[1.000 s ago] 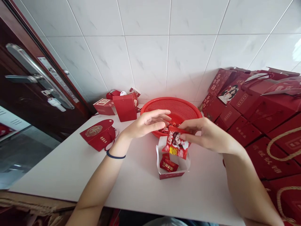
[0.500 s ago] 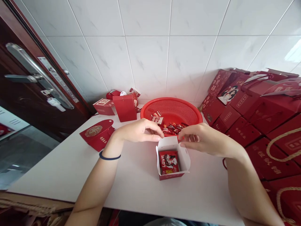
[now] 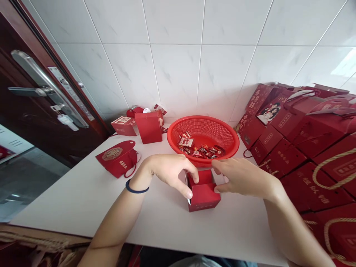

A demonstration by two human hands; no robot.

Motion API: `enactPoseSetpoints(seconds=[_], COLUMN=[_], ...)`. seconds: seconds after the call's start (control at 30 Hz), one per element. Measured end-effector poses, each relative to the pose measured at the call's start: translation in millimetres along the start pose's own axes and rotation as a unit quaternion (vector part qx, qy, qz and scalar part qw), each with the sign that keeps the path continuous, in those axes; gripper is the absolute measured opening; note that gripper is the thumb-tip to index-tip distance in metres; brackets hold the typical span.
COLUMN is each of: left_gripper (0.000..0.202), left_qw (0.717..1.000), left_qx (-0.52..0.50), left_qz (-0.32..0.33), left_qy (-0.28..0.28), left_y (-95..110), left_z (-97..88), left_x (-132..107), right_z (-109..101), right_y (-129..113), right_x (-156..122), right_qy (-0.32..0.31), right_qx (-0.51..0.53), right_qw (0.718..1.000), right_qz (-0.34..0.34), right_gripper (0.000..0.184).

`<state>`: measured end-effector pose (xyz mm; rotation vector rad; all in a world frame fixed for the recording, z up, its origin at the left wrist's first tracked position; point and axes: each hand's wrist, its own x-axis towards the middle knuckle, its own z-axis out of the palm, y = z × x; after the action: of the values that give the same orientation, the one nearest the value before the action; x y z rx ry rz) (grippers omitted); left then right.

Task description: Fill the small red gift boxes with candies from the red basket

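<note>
A small red gift box (image 3: 204,200) stands on the white table in front of me, its near flap folded inward over the opening. My left hand (image 3: 174,172) is curled at the box's left side, thumb at the near corner and fingertips by the flap. On the other side my right hand (image 3: 240,177) holds the right edge with thumb and fingers bent round it. The flaps and my fingers hide what lies inside. Behind the box is a red plastic basket (image 3: 222,131) with several wrapped candies (image 3: 205,151) in it.
A red box with a cord handle (image 3: 118,157) stands at left on the white table (image 3: 83,200). Farther back are an upright red box (image 3: 149,128) and a lying one (image 3: 125,127). Stacked red gift boxes (image 3: 294,148) fill the right side. A door (image 3: 36,92) with keys stands left.
Both hands have come down and nearer, onto the box. Its flaps have been folded over, covering the red LOVE packet that showed inside before.
</note>
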<state>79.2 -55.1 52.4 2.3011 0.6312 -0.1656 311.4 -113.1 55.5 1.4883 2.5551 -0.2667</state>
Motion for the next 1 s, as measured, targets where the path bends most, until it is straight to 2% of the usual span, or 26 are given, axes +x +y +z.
enactPoseSetpoints(seconds=[0.1, 0.23, 0.4, 0.53, 0.63, 0.73, 0.83, 1.0], left_gripper=[0.048, 0.037, 0.025, 0.019, 0.018, 0.016, 0.015, 0.033], left_qw=[1.000, 1.000, 0.997, 0.990, 0.985, 0.985, 0.985, 0.984], left_qx=[0.012, -0.013, 0.014, 0.089, 0.127, 0.127, 0.120, 0.116], left_qz=[-0.004, -0.002, -0.052, -0.062, -0.071, -0.082, -0.097, -0.097], left_qy=[-0.012, -0.012, 0.055, 0.094, 0.098, 0.086, 0.078, 0.089], left_y=[-3.4, -6.9, 0.1, 9.1, 12.9, 13.5, 13.6, 15.7], left_z=[0.2, 1.3, 7.9, 15.5, 19.8, 22.0, 23.3, 28.9], left_x=[0.8, 8.0, 21.1, 25.2, 25.3, 25.2, 25.5, 26.5], right_z=[10.8, 25.7, 33.1, 42.8, 57.4, 74.7, 88.6, 93.8], right_y=[-1.7, -1.3, -0.1, -2.5, -6.1, -9.2, -9.1, -1.6], right_x=[4.0, 4.1, 0.6, -0.3, -2.5, -6.0, -8.7, -10.7], right_qy=[0.007, 0.033, 0.089, 0.150, 0.228, 0.294, 0.306, 0.303], right_qx=[-0.022, -0.024, 0.041, 0.133, 0.247, 0.319, 0.316, 0.319], right_qw=[0.999, 0.998, 0.993, 0.976, 0.941, 0.900, 0.890, 0.885], right_qz=[0.029, 0.050, 0.071, 0.087, 0.050, -0.045, -0.125, -0.149], right_gripper=[0.025, 0.034, 0.041, 0.037, 0.029, 0.016, 0.009, 0.010])
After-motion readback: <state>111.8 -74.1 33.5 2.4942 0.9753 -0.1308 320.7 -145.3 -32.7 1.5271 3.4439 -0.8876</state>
